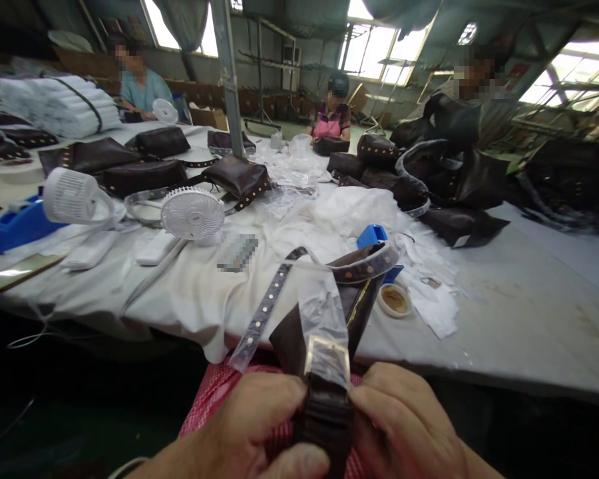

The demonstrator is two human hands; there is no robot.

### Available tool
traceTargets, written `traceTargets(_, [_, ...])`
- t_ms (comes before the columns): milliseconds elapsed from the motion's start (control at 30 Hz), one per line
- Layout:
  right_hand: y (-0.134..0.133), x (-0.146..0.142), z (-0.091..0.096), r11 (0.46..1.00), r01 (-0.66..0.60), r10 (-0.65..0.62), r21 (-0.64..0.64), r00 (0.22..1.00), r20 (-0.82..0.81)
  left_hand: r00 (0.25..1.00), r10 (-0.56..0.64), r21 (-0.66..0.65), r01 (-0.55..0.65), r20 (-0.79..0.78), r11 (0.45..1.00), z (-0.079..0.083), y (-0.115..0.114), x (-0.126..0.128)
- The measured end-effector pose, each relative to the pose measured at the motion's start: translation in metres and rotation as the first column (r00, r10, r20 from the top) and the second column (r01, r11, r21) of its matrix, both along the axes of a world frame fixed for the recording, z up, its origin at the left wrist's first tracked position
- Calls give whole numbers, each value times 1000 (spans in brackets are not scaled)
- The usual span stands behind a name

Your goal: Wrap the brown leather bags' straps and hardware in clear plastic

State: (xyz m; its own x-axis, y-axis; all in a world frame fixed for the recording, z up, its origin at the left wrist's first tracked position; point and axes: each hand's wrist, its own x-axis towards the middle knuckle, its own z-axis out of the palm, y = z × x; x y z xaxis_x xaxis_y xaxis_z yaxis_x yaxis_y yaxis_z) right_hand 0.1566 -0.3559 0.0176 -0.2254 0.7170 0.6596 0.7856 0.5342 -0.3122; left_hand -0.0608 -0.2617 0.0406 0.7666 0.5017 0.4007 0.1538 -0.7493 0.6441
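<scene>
Close in front of me is a dark brown leather strap (324, 416) with a gold square buckle (307, 359). Clear plastic film (322, 303) runs over the buckle and up towards the bag. My left hand (259, 426) is closed on the strap's left edge just below the buckle. Pinched against the right edge is my right hand (409, 419); some of its fingers are hidden behind the strap. Beyond lies the brown bag (294, 336), with a gold zipper (360, 303). A studded strap in plastic wrap (264, 313) hangs over the table edge at left.
A blue tape dispenser (372, 236) and a tape roll (395, 301) stand beyond the bag. White fans (193, 213), a phone (24, 271) and several brown bags (237, 174) lie on the cloth-covered table (499, 319). Other people (142, 90) are around the table.
</scene>
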Motion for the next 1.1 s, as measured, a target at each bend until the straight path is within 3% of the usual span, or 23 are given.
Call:
traceTargets(67, [3, 1, 0, 997, 72, -72, 34, 997, 2, 994, -105, -218, 98, -19, 971, 0, 1, 12])
traceTargets(100, [4, 2, 1, 991, 119, -119, 58, 993, 3, 993, -114, -315, 103, -15, 944, -2, 1, 19])
traceTargets(167, [7, 6, 1, 979, 174, -178, 107, 984, 26, 998, -56, -388, 54, 7, 920, -5, 3, 33])
traceTargets(400, [22, 21, -14, 980, 109, -150, 166, 955, 254, 986, 165, -207, -155, 32, 966, -24, 15, 63])
traceTargets(567, [28, 15, -17, 964, 181, -220, 197, 956, 196, 979, 199, -114, -193, 41, 975, -34, 18, 72])
traceTargets(767, [35, 4, -14, 981, 138, -162, 136, 969, 185, 979, 205, 162, -205, 17, 965, -40, 20, 74])
traceTargets(867, [38, 4, -16, 985, 98, -126, 139, 969, 211, 977, 209, 187, -199, -36, 962, -41, 22, 70])
traceTargets(1000, [40, 9, -18, 988, 87, -117, 129, 963, 245, 967, 253, -40, -254, -34, 966, -37, 27, 64])
traceTargets(1100, [42, 13, -19, 983, 120, -147, 137, 968, 206, 965, 259, -380, -256, -44, 889, -34, 30, 61])
